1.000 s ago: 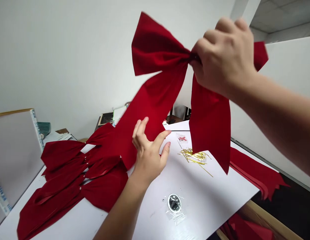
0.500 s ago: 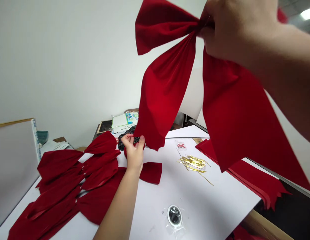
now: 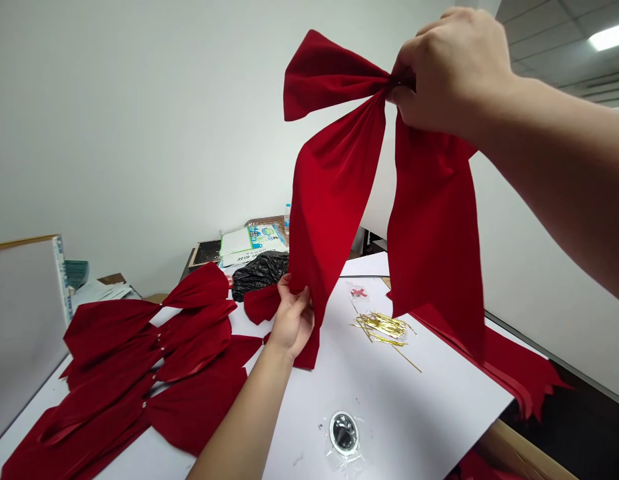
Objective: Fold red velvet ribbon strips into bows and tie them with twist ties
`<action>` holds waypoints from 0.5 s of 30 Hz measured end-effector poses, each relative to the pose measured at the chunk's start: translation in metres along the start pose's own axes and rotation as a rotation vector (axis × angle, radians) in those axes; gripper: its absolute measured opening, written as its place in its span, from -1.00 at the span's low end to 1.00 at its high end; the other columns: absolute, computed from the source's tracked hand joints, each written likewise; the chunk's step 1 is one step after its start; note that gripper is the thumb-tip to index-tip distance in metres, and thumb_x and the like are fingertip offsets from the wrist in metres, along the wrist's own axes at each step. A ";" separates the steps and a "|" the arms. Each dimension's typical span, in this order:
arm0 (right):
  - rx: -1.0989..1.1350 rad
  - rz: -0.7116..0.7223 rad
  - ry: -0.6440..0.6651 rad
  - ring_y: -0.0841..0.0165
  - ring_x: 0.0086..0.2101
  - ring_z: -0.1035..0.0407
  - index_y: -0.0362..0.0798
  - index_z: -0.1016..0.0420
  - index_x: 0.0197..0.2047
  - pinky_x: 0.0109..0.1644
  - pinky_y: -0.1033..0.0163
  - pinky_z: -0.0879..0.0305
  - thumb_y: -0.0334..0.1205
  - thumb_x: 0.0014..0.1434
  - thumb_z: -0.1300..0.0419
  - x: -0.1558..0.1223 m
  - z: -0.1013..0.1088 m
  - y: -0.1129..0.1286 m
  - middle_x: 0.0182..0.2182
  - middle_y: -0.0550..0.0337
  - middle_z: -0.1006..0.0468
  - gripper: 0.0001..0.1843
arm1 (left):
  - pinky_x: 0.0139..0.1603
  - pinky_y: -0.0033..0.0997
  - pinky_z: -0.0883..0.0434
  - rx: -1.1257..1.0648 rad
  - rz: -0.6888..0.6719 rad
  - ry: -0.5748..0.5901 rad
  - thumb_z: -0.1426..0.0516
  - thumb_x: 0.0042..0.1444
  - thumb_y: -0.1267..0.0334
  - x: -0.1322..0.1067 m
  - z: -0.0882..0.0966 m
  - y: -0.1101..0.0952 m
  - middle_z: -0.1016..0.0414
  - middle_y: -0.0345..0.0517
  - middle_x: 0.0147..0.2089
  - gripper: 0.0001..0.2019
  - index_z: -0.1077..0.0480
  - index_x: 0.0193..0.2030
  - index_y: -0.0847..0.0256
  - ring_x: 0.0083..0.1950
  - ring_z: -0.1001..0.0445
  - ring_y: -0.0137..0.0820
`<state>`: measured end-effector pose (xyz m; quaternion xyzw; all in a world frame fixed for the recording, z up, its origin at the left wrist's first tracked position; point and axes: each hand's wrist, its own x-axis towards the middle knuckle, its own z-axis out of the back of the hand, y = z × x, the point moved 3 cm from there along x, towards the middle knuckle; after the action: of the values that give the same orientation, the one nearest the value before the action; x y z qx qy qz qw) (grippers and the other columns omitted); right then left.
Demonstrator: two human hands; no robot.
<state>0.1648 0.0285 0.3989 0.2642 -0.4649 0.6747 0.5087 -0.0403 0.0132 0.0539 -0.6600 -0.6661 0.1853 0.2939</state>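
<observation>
A large red velvet-like bow [image 3: 334, 200] hangs upright in the air. My right hand [image 3: 452, 70] is closed on its gathered centre and covers much of the right loop. Lower down, my left hand [image 3: 293, 320] pinches the edge of the bow's left tail, its fingertips partly hidden by the cloth. Beneath and beside my left forearm, several gathered red bows [image 3: 194, 357] lie overlapping on the white table, with small pale spots at their middles. Another red piece lies just behind my left hand.
Gold twist ties [image 3: 384, 325] are piled mid-table, near a small clear packet [image 3: 358, 292] with a red shape. A round black-and-silver object [image 3: 344, 432] sits in front. Stacked red fabric strips [image 3: 509, 353] lie along the right edge. A black plastic bag [image 3: 262, 272] is behind.
My right hand and the bow have come lower in view, and the right tail has swung inward. My left hand has shifted right and slightly down along the left tail.
</observation>
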 end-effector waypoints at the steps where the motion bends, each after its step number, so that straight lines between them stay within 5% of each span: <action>1: 0.003 -0.013 0.012 -0.02 0.06 -0.42 -0.25 -0.62 0.02 -0.04 -0.02 -0.23 -0.22 0.25 -0.25 0.001 -0.001 -0.001 -0.13 -0.22 -0.59 -0.65 | -0.15 -0.50 -0.47 0.023 -0.073 -0.029 -0.49 -0.13 0.21 0.002 0.002 0.001 -0.54 -0.22 -0.05 -0.27 -0.14 0.07 -0.11 -0.11 -0.58 -0.43; 7: 0.100 -0.258 0.104 0.07 0.11 -0.37 -0.14 -0.63 0.07 -0.06 0.00 -0.21 -0.13 0.21 -0.23 0.009 -0.010 -0.019 -0.07 -0.12 -0.59 -0.58 | -0.24 -0.61 -0.43 0.379 -0.525 -0.179 -0.43 -0.04 0.07 0.008 0.018 0.003 -0.46 -0.24 -0.32 -0.60 -0.36 -0.22 0.17 -0.30 -0.48 -0.56; 10: 0.197 -0.421 0.169 0.17 0.00 -0.44 -0.14 -0.66 0.04 -0.08 0.07 -0.27 -0.09 0.13 -0.25 0.010 -0.017 -0.028 -0.10 -0.06 -0.60 -0.54 | -0.08 -0.50 -0.49 0.452 -0.562 -0.201 -0.38 0.02 0.12 0.007 0.022 0.007 -0.54 -0.14 -0.29 -0.74 -0.49 -0.31 0.24 -0.22 -0.54 -0.47; 15: 0.212 -0.415 0.156 0.14 -0.04 -0.46 -0.15 -0.65 0.06 -0.06 0.01 -0.28 -0.11 0.11 -0.23 0.014 -0.019 -0.024 -0.06 -0.06 -0.59 -0.51 | 0.13 -0.27 -0.51 0.539 -0.513 -0.198 -0.27 0.14 0.21 0.003 0.021 0.016 -0.65 0.02 -0.12 -0.82 -0.61 -0.17 0.24 -0.03 -0.61 -0.29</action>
<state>0.1842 0.0527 0.4107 0.3531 -0.2867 0.6192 0.6401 -0.0411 0.0197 0.0282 -0.3499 -0.7620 0.3374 0.4279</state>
